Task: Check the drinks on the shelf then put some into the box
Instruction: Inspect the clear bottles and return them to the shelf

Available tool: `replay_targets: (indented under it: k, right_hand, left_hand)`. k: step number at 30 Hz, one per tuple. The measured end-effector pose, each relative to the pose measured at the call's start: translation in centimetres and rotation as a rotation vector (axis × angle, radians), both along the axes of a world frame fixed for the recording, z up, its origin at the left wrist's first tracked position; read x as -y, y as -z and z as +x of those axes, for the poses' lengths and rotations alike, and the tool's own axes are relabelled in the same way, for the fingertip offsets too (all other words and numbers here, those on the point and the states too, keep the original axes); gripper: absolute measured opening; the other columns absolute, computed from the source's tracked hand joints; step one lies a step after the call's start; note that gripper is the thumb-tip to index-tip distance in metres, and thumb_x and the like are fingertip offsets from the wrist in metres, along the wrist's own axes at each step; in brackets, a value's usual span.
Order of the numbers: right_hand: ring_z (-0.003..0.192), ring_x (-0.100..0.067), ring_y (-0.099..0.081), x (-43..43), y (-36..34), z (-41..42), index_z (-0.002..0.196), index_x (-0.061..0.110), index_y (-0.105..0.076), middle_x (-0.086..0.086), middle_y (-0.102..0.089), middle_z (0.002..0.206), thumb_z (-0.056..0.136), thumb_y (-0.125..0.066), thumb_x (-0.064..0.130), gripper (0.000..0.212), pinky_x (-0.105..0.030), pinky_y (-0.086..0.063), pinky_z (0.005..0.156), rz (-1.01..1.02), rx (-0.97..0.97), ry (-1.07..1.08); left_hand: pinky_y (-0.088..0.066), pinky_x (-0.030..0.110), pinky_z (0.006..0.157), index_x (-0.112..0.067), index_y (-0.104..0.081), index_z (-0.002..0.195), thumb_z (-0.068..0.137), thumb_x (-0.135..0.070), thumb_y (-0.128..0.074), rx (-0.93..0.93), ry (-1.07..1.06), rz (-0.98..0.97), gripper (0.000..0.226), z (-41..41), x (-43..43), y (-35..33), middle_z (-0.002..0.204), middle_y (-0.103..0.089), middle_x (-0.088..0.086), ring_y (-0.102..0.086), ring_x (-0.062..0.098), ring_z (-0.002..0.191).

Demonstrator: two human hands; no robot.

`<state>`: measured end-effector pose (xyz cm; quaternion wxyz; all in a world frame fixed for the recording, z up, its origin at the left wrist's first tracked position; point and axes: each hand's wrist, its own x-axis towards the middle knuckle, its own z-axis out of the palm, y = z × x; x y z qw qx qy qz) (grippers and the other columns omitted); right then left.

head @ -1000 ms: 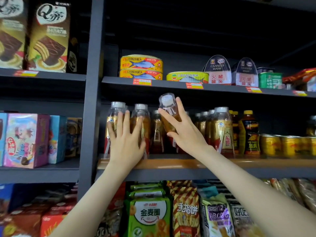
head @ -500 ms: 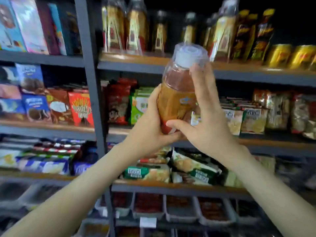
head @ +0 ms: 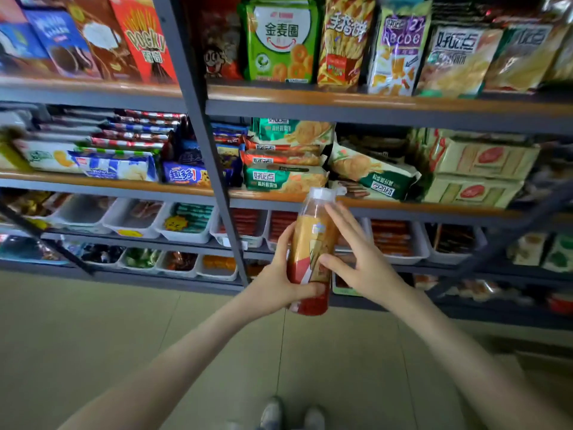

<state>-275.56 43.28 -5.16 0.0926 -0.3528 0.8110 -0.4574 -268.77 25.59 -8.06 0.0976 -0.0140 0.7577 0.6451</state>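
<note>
The left hand [head: 274,282] grips the lower half of an upright white-capped drink bottle [head: 311,237]. The right hand [head: 369,271] lays straight fingers against the bottle's right side.

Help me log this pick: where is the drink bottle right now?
Head view, just right of centre: the bottle is gripped low by the left hand, the right hand touching its side, in front of the white trays.

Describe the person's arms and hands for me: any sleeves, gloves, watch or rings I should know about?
The left forearm and right forearm are bare as far as the frame shows, with no sleeve edge in view. The left hand and right hand wear no gloves, and no watch, bracelet or ring shows on the visible wrists and fingers.
</note>
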Motion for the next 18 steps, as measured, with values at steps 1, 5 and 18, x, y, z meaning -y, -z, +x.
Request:
replay_targets:
  k: [1, 5, 18]
  right_hand:
    - [0.139, 0.018, -0.001, 0.0, 0.6, 0.3, 0.146, 0.045, -0.016, 0.016, -0.003, 0.160, 0.096, -0.057, 0.018, 0.070, -0.001, -0.036, 0.094, -0.012, 0.034, 0.001]
    - [0.147, -0.002, -0.004, -0.1, 2.3, 1.3, 0.146, 0.049, -0.021, 0.016, -0.006, 0.160, 0.100, -0.043, 0.001, 0.070, -0.030, -0.028, 0.115, 0.073, -0.061, -0.062]
    - [0.100, 0.003, -0.060, 4.8, 1.6, 3.5, 0.108, 0.040, -0.054, 0.021, -0.063, 0.107, 0.073, -0.083, 0.022, 0.048, -0.013, -0.046, 0.088, -0.173, 0.197, 0.222]
  left_hand:
    - [-0.055, 0.032, 0.089, -0.052, -0.004, 0.144, 0.075, -0.019, -0.080, 0.036, 0.001, 0.055, 0.108, 0.4, -0.1, 0.1, 0.124, -0.060, -0.004, -0.066, 0.010, 0.105]
    - [-0.056, 0.029, 0.080, -0.044, -0.027, 0.140, 0.066, -0.025, -0.080, 0.192, -0.087, 0.289, 0.093, 1.6, 0.4, -0.2, 0.121, -0.064, -0.003, -0.067, 0.012, 0.104]
    - [-0.058, 0.033, 0.060, -0.004, -0.065, 0.105, 0.084, -0.072, -0.011, 0.345, 0.092, -0.151, 0.088, 3.6, 5.6, -4.8, 0.066, -0.068, 0.015, -0.068, 0.021, 0.059]
